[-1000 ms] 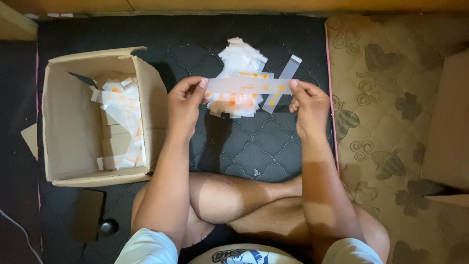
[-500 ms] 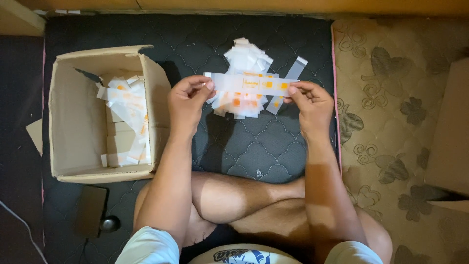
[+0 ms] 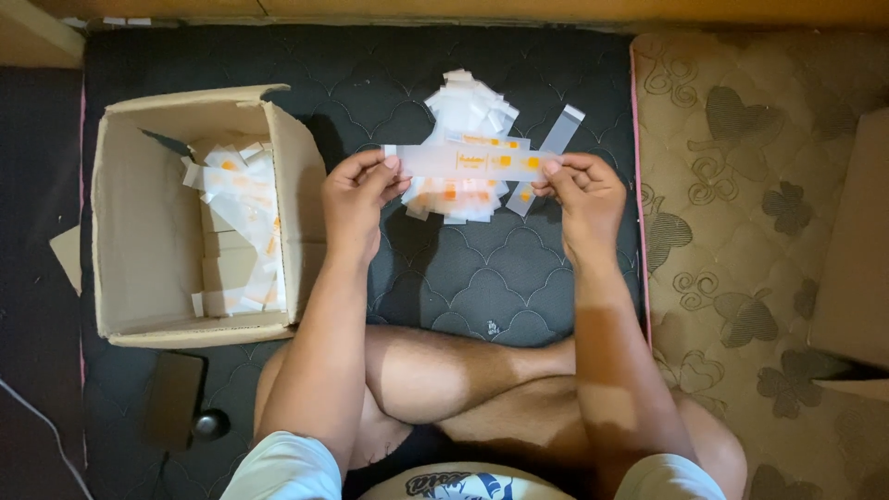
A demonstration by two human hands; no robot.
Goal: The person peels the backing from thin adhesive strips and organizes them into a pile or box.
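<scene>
Print on the long clear sleeve (image 3: 468, 161) is too small to make out — only orange marks show. Left hand (image 3: 356, 190) and right hand (image 3: 579, 190) pinch its ends above the sleeve pile (image 3: 463, 120) — more fill the cardboard box (image 3: 148, 268).

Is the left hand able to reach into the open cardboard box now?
Probably yes, once freed: the left hand holds the strip beside the cardboard box, whose open top is unblocked.

The strip (image 3: 472, 161) at frame centre is translucent white with orange marks. The pile (image 3: 466, 139) behind it is white and orange too. The box (image 3: 148, 259) at left is plain brown. The mat (image 3: 370, 83) is black, quilted (curved stitching); the mattress (image 3: 759, 185) at right is tan with darker floral swirls.
</scene>
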